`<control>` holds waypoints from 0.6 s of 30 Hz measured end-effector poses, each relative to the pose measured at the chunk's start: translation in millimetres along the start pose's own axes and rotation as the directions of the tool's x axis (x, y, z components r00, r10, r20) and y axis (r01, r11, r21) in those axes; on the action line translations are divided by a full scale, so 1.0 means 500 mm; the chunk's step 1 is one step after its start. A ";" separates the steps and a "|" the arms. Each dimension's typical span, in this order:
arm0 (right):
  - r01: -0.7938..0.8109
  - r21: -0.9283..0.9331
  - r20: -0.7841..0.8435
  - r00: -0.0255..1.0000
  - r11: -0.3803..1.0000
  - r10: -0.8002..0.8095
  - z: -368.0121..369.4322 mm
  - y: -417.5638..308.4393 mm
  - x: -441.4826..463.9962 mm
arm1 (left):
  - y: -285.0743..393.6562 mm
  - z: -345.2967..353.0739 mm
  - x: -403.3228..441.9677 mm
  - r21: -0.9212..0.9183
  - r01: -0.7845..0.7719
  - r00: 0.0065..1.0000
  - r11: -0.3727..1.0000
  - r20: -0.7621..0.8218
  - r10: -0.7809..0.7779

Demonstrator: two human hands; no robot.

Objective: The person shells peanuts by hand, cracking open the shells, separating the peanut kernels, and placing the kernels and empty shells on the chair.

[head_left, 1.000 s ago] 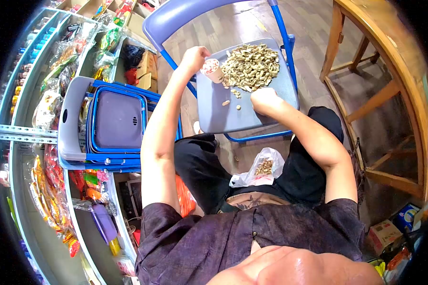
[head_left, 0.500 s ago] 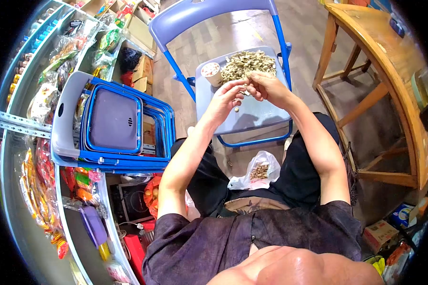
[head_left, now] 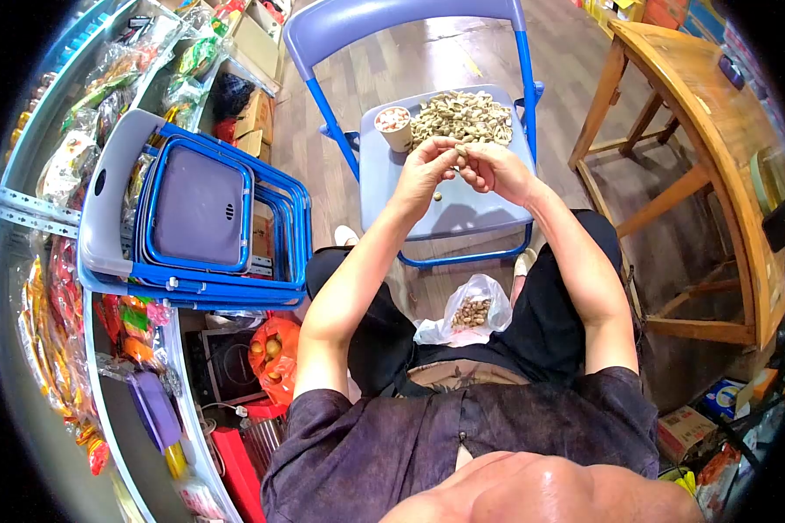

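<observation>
My left hand [head_left: 433, 171] and my right hand [head_left: 495, 169] meet above the seat of a blue folding chair [head_left: 384, 196]. Their fingertips pinch a small greenish-tan pod, seemingly a peanut [head_left: 460, 152], held between them. Just beyond the fingers lies a heap of unshelled peanuts [head_left: 467, 115]. Left of the heap stands a paper cup [head_left: 396, 135] filled with pinkish-white kernels. One small round piece [head_left: 438, 196] rests alone on the seat below my left hand. Between my legs, a white plastic bag [head_left: 497, 307] lies open with brown pieces [head_left: 471, 312] inside.
Folded blue chairs [head_left: 202, 205] are stacked at left against shelves [head_left: 96, 349] of packaged goods. A red bag [head_left: 275, 357] of round items sits near my left elbow. At right stands a wooden table [head_left: 689, 96], with cardboard boxes [head_left: 691, 431] below it.
My left hand has closed in on the right, its fingertips now together at the pod. The view has shifted slightly; the heap and cup look unchanged.
</observation>
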State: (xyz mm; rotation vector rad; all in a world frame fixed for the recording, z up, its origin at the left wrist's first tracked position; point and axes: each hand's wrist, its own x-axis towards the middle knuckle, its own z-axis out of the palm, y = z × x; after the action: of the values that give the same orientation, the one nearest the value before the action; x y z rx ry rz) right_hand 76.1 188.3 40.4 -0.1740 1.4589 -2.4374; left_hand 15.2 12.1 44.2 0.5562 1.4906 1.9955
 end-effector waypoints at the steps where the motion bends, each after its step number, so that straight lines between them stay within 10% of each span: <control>1: -0.028 -0.046 -0.023 0.999 0.999 0.027 0.000 0.003 0.003 | -0.007 -0.007 0.000 -0.002 0.002 1.000 1.000 -0.002 -0.002; 9: 0.031 -0.360 -0.046 0.998 0.933 -0.051 -0.001 0.034 0.022 | -0.027 -0.038 -0.009 0.030 0.035 0.999 0.999 -0.041 -0.034; 18: 0.017 -0.292 -0.036 0.999 0.956 -0.029 0.004 0.063 0.050 | -0.034 -0.039 -0.022 -0.050 0.020 0.998 0.999 -0.058 -0.023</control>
State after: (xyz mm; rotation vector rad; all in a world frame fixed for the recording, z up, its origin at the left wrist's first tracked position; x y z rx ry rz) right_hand 58.5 165.1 12.7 -0.2063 1.8393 -2.2421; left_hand 14.2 -5.7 22.6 0.4630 1.4716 2.0421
